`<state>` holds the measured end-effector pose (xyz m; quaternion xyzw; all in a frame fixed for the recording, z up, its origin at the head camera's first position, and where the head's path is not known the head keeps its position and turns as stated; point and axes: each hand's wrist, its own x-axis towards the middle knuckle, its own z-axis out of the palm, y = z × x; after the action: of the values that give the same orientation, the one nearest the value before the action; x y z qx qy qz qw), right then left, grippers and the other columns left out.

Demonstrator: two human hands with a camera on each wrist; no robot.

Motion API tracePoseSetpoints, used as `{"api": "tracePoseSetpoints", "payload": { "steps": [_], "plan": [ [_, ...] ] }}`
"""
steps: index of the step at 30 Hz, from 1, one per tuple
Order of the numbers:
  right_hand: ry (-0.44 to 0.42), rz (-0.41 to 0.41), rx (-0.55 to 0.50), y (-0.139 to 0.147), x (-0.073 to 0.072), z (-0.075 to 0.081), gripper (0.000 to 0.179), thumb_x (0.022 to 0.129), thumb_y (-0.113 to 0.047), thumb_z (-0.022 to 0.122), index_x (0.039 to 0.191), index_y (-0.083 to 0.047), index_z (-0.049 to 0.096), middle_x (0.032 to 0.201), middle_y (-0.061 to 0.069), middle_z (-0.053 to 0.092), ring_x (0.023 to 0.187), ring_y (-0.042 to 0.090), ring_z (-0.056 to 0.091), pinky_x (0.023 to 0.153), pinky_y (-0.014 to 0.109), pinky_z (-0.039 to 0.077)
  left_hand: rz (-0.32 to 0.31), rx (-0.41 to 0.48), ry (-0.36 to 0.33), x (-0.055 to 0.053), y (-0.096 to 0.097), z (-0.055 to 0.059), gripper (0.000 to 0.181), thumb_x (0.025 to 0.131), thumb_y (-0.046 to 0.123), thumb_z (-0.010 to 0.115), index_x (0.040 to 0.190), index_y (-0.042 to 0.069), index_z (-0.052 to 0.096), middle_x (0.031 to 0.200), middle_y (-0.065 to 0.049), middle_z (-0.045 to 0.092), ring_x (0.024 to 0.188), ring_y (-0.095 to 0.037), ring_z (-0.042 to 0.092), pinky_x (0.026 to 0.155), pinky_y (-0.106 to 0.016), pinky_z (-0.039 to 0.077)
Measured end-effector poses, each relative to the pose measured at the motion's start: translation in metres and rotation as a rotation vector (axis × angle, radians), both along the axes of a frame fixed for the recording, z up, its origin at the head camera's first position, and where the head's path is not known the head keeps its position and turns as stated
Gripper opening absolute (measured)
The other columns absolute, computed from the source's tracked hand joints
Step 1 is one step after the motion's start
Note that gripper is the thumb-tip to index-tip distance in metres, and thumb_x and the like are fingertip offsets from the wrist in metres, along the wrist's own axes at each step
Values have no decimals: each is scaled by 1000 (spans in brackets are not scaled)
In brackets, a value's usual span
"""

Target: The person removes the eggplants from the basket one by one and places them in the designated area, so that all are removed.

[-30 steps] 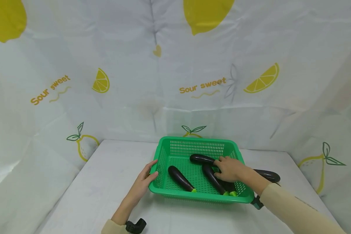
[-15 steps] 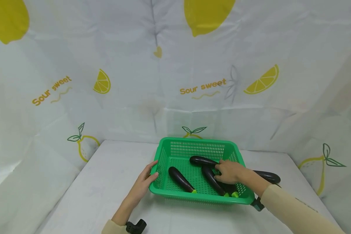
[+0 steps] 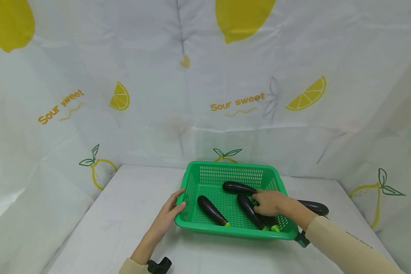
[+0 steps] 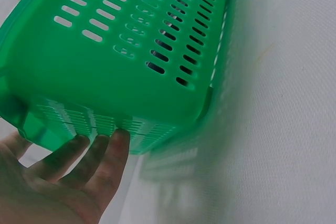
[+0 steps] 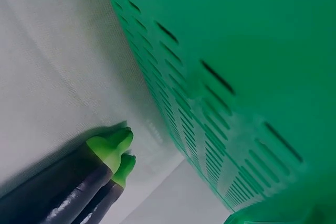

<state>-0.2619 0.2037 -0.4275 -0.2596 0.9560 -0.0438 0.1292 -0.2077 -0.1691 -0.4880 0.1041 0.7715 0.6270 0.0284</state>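
Observation:
A green plastic basket (image 3: 226,230) stands on the white table with several eggplants in it. At its left rim my left hand (image 3: 162,219) grips the basket, the finger pads (image 4: 119,139) against the slotted outer wall. Inside, toward the right, my right hand (image 3: 271,202) holds an eggplant (image 3: 269,220) with bent fingers; the eggplant's upper part is hidden under the hand. Close beside the fingers lie a slanting eggplant (image 3: 249,211) and one along the back (image 3: 237,187). Another eggplant (image 3: 212,210) lies apart on the left. The right wrist view does not show the hand.
Right of the basket, outside it, an eggplant (image 3: 314,207) lies on the table (image 3: 150,182); the right wrist view shows two green stem ends (image 5: 113,150) there. A white lemon-print sheet (image 3: 178,125) hangs behind and at the sides.
My right hand shifts slightly toward the front inside the basket, and the eggplants beside it are nudged a little. The left hand and basket stay in place.

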Motion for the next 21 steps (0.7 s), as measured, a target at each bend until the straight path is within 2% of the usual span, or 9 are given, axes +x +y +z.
{"api": "tracePoseSetpoints", "payload": {
  "steps": [4, 8, 16, 21],
  "plan": [
    [45, -3, -56, 2, -2, -1, 37, 90, -19, 66, 123, -1, 67, 119, 17, 59, 101, 33, 61, 84, 52, 53, 1, -4, 8, 0, 0, 0, 55, 107, 34, 54, 158, 25, 37, 166, -15, 24, 151, -41, 22, 115, -68, 21],
    [81, -11, -152, 5, -4, 0, 33, 90, -18, 67, 119, -2, 69, 111, 11, 54, 93, 25, 53, 77, 46, 50, 0, 5, 8, 0, 0, -1, 54, 107, 34, 54, 158, 26, 37, 166, -13, 23, 152, -40, 20, 116, -67, 19],
    [70, -25, -334, 11, -5, 6, 30, 94, -12, 58, 119, 0, 67, 118, 15, 52, 98, 28, 52, 82, 48, 47, 3, 3, 14, -2, -1, -2, 55, 106, 35, 54, 158, 22, 38, 166, -15, 23, 152, -42, 19, 115, -68, 19],
    [89, -38, -399, 16, -5, 12, 32, 92, -9, 56, 120, 2, 67, 116, 14, 52, 96, 26, 51, 80, 45, 46, 6, 0, 12, -2, -1, 0, 55, 106, 35, 54, 157, 23, 39, 166, -15, 24, 151, -42, 21, 115, -68, 20]
  ]
}}
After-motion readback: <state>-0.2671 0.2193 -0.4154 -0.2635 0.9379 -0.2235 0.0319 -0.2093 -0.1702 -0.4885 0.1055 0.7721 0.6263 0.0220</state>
